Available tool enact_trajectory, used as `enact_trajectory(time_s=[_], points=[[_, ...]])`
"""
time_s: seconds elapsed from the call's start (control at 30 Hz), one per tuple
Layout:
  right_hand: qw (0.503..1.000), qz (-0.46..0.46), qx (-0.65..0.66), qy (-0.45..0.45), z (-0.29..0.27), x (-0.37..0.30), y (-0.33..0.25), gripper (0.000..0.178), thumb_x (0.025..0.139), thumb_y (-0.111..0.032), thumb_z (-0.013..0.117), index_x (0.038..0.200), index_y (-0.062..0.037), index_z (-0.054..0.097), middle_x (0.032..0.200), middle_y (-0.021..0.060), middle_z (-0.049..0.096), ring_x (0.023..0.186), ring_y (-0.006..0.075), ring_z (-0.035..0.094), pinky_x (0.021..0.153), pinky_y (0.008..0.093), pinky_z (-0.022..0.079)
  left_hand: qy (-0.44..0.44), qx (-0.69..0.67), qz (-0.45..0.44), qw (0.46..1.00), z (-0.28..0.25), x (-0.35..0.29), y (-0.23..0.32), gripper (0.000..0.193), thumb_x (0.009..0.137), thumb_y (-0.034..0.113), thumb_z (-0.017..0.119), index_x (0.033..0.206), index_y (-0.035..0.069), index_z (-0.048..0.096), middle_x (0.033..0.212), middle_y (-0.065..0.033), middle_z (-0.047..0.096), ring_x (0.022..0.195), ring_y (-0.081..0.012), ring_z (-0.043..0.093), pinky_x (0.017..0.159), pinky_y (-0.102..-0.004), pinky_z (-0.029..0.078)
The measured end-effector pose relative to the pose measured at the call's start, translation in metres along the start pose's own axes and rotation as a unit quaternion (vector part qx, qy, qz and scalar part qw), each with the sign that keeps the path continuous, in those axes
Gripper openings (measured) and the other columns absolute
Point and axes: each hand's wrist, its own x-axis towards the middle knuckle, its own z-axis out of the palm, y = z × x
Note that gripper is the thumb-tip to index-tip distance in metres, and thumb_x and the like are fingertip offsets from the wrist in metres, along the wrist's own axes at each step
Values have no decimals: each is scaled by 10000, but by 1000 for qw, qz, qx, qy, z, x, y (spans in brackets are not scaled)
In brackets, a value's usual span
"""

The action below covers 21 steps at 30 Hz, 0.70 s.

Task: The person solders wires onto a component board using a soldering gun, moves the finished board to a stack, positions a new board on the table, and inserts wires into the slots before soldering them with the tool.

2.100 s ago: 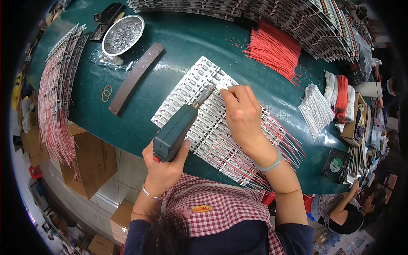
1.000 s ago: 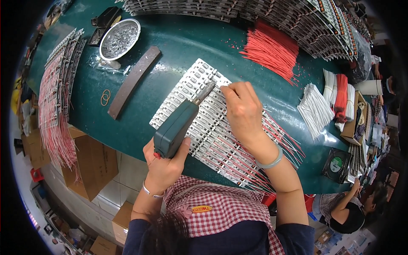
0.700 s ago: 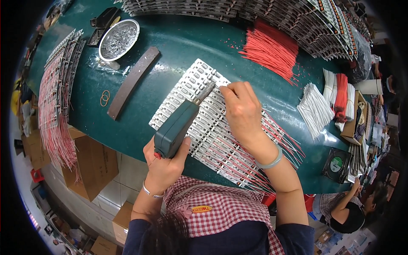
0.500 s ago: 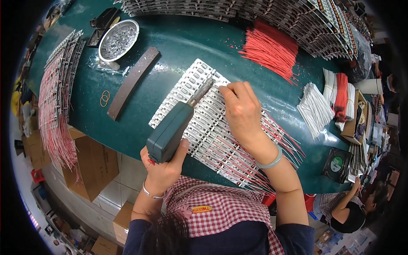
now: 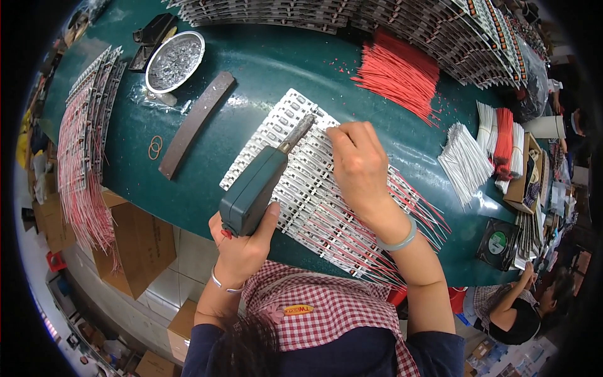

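My left hand (image 5: 246, 248) is wrapped round the handle of a dark green soldering gun (image 5: 254, 188). The gun's grey-crusted tip (image 5: 306, 124) points up and right onto a panel of small white circuit boards (image 5: 276, 125). Close to that tip, the fingers of my right hand (image 5: 359, 160) are pinched at the panel's upper right edge; whatever is between them is too small to make out. Rows of thin red and white wires (image 5: 352, 245) run from the boards toward the lower right, some of them passing under my right hand and wrist.
A metal bowl (image 5: 200, 60) of silvery scraps and a brown bar (image 5: 198, 125) lie left. Red wires (image 5: 402, 75) and white wires (image 5: 465, 163) lie right. Board stacks (image 5: 270, 14) line the back; wired panels (image 5: 88, 125) stand at the left edge. A co-worker (image 5: 509, 308) sits at right.
The soldering gun and its tip have shifted very slightly to the right and up. My right hand has moved a few pixels right, still pinched at the panel's edge.
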Motion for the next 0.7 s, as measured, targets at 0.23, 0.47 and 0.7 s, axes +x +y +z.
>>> enact_trajectory(time_s=[0.23,0.47,0.7], points=[[1000,-3,-4,-16,1,-1,-1,184,708,22,621,888,-2,649,877,88,583,819,250,568,697,351,475,-8,15,2,1000,0,0,0,167,799,20,740,943,-32,675,791,-69,685,658,-118,607,617,-261,484],[1000,-6,-3,-28,1,0,-1,166,718,22,612,880,5,646,879,91,576,821,253,560,715,355,465,-18,49,50,997,-1,0,-12,170,791,32,738,942,-15,678,774,-94,668,627,-183,613,618,-298,487],[999,-5,-2,-32,2,0,-1,169,710,21,614,875,9,647,871,94,569,820,256,561,714,357,473,-13,70,43,997,-1,0,-9,165,786,37,743,929,-15,678,786,-93,669,632,-182,615,616,-296,486]])
